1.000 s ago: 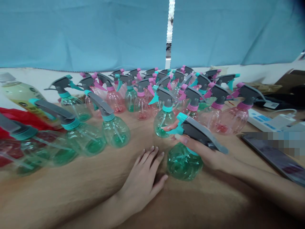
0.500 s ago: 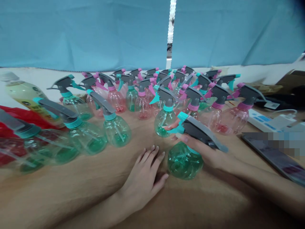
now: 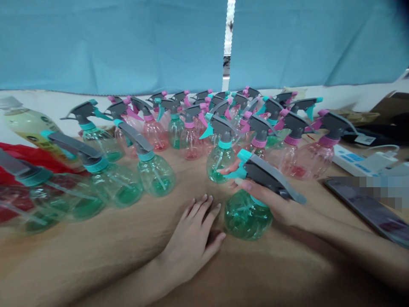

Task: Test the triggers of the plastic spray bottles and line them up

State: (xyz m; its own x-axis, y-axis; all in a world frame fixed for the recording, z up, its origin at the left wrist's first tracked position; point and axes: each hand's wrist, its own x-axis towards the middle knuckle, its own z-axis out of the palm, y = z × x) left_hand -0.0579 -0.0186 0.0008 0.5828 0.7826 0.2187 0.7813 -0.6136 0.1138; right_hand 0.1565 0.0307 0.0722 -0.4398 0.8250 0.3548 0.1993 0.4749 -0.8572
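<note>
My right hand (image 3: 271, 196) is closed around the neck of a green spray bottle (image 3: 247, 217) with a grey and turquoise trigger head. Fingers reach to its turquoise trigger, and the thumb lies across the near side. My left hand (image 3: 194, 238) rests flat on the wooden table (image 3: 128, 260), fingers spread, just left of that bottle and apart from it. Behind the held bottle stands another green spray bottle (image 3: 220, 160). To the left are several more, the closest being a green spray bottle (image 3: 156, 175) with its grey head pointing left.
Several pink spray bottles (image 3: 191, 143) crowd the back of the table. At right lie a phone (image 3: 361, 209) and a white power strip (image 3: 351, 160) with a plugged-in charger. A yellowish bottle (image 3: 28, 123) leans over red plastic (image 3: 19, 155) at far left. A blue cloth (image 3: 128, 47) hangs behind.
The view has shifted very slightly. Both hands and the held spray bottle stay in practically the same place.
</note>
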